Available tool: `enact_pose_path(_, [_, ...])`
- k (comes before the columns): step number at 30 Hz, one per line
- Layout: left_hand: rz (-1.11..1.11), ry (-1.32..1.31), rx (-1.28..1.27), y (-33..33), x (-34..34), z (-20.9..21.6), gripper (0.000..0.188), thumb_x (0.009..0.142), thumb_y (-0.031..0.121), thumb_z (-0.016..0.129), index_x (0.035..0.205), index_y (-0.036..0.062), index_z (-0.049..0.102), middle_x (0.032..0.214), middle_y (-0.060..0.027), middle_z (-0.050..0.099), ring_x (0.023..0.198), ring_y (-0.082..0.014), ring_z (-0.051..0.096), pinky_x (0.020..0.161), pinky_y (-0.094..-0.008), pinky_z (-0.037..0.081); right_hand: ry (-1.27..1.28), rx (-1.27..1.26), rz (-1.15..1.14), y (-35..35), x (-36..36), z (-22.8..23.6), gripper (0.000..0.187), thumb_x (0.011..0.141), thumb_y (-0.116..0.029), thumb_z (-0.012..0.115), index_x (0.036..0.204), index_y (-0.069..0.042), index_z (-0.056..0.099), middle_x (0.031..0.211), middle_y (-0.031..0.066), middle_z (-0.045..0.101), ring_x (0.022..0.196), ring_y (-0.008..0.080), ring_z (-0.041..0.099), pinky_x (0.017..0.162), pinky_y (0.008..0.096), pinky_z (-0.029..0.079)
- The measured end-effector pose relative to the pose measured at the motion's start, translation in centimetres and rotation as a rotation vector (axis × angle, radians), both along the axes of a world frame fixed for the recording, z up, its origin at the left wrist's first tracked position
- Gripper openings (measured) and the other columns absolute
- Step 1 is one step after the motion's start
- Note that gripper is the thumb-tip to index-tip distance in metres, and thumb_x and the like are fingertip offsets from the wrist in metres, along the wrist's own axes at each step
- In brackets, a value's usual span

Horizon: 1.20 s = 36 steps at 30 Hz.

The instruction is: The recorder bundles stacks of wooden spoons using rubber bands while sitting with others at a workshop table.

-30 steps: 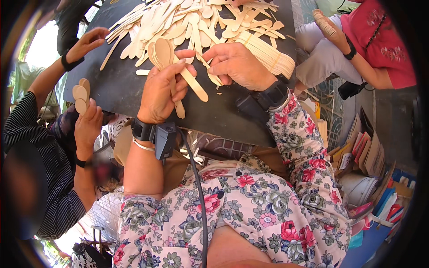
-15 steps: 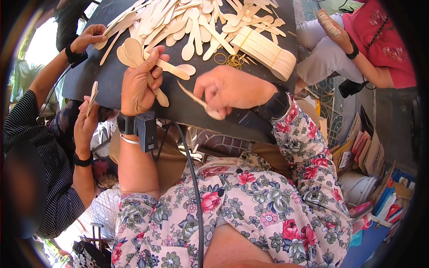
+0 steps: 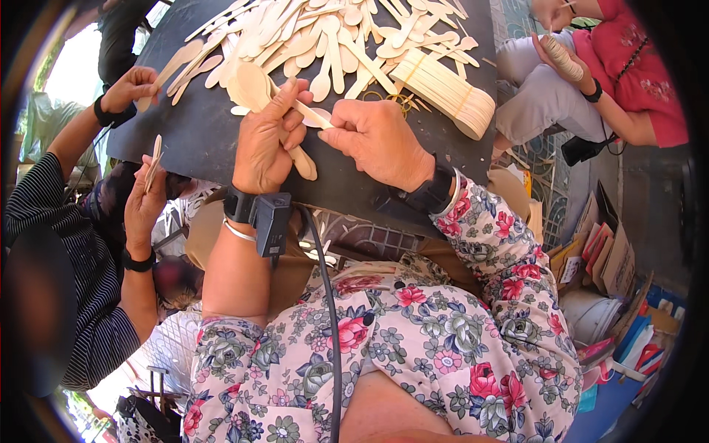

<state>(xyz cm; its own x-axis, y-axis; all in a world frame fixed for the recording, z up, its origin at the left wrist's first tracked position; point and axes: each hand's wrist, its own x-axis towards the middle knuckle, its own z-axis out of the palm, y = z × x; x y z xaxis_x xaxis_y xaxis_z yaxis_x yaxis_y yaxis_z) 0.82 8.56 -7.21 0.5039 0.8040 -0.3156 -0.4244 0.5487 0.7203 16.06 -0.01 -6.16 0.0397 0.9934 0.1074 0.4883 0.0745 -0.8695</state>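
Observation:
Overlapping pale wooden spoons (image 3: 249, 85) fan out from my left hand (image 3: 262, 151), which is closed around their handles. Their bowls point up and away, and one rounded end (image 3: 303, 164) pokes out below the fingers. My right hand (image 3: 385, 142) meets it from the right, thumb and fingers pinching the end of a single wooden spoon (image 3: 310, 113) that runs across to the left thumb. Beyond both hands lies a loose heap of wooden spoons (image 3: 325, 44) on the dark table (image 3: 199, 140).
A banded bundle of spoons (image 3: 447, 92) lies right of the heap, by yellow rubber bands (image 3: 405, 105). At left a co-worker's hands hold a spoon (image 3: 176, 63) and a few more (image 3: 153, 164). Another person at right grips a stack (image 3: 563, 59). A black cable (image 3: 325, 295) hangs before me.
My right hand has moved up and left with its spoon, bringing it against the left hand's bunch. My left hand has shifted right. The left co-worker has drawn a spoon off the heap.

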Motion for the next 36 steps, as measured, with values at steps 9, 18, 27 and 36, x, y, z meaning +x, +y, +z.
enact_pose_path(9, [0.136, -0.070, -0.100, -0.1, 0.9, -1.0, 0.029, 0.091, 0.031, 0.065, 0.090, 0.0031, 0.057, 0.076, -0.0024, 0.051, 0.058, -0.0067, 0.039, 0.044, -0.0203, 0.029, -0.506, 0.300, 0.016, 0.0, -0.7, 0.1, 0.021, 0.088, -0.019, 0.061, 0.076, -0.004, 0.052, 0.064, 0.0129, 0.056, 0.063, 0.0337, 0.059, 0.053, 0.0408, 0.045])
enact_pose_path(18, [0.324, 0.091, 0.025, 0.8, -1.0, 0.1, 0.030, 0.099, 0.031, 0.051, 0.080, 0.0085, 0.045, 0.069, -0.0011, 0.044, 0.064, -0.0122, 0.047, 0.060, -0.0242, 0.042, -0.638, 0.172, 0.020, 1.4, 1.5, -0.3, 0.020, 0.086, -0.023, 0.061, 0.087, -0.003, 0.064, 0.082, 0.0125, 0.061, 0.079, 0.0316, 0.064, 0.067, 0.0416, 0.051])
enact_pose_path(27, [0.381, 0.911, 0.971, 1.0, -2.3, -0.8, 0.027, 0.092, 0.028, 0.063, 0.089, 0.0011, 0.067, 0.078, -0.0038, 0.065, 0.065, -0.0191, 0.060, 0.060, -0.0303, 0.046, -0.610, 0.126, 0.034, 4.0, 1.1, -2.1, 0.021, 0.079, -0.019, 0.070, 0.087, -0.001, 0.064, 0.092, 0.0176, 0.060, 0.084, 0.0354, 0.063, 0.073, 0.0436, 0.051])
enact_pose_path(36, [-0.082, 1.235, 1.218, 0.5, -1.5, -0.5, 0.025, 0.080, 0.020, 0.070, 0.097, 0.0038, 0.064, 0.089, -0.0148, 0.059, 0.081, -0.0348, 0.058, 0.070, -0.0419, 0.045, -0.402, -0.031, -0.054, 4.7, 1.3, -1.9, 0.015, 0.075, -0.015, 0.069, 0.082, -0.004, 0.065, 0.084, 0.0185, 0.066, 0.085, 0.0357, 0.064, 0.075, 0.0429, 0.050])
